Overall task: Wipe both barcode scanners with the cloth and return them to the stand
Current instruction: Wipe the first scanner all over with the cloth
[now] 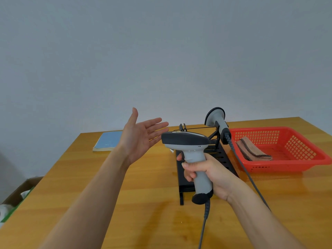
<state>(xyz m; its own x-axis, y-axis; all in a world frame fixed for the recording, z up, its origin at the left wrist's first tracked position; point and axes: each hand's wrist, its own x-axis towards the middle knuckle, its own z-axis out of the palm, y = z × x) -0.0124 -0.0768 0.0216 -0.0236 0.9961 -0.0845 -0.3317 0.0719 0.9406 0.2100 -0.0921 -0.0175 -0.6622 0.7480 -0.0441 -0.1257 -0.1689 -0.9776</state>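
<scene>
No brand name, label or readable writing shows on any item at this wooden table [125, 186]. A person's right hand [206, 177] grips the grey handle of a barcode scanner [190, 150], fingers and thumb wrapped fully around it, holding the device upright above the table with its dark head pointing left. A coiled grey cable [204, 223] hangs from the dark base of the handle toward the bottom edge of the view. The left hand [140, 137] is raised just beside the scanner's head, palm turned up and inward, fingers straight and spread, holding nothing; its fingertips are close to the scanner's nose, and whether they touch it cannot be told.

Two scanners are in view. The second scanner [218, 121] sits in the black stand [224, 157] behind the held one, its round head tilted up and left, with its own cable [251, 178] running down across the table past the right forearm. The stand's second cradle [182, 127], at the left, holds nothing.

One red plastic basket [296, 159] rests on the table just right of the stand. Inside it lies one folded cloth [251, 149], pinkish-brown with dark stitched edging, in the basket's left part. One blue book [108, 141] lies flat near the table's far left edge, behind the left hand. A cardboard box [16, 193] shows on the floor at the lower left, past the table's edge.
</scene>
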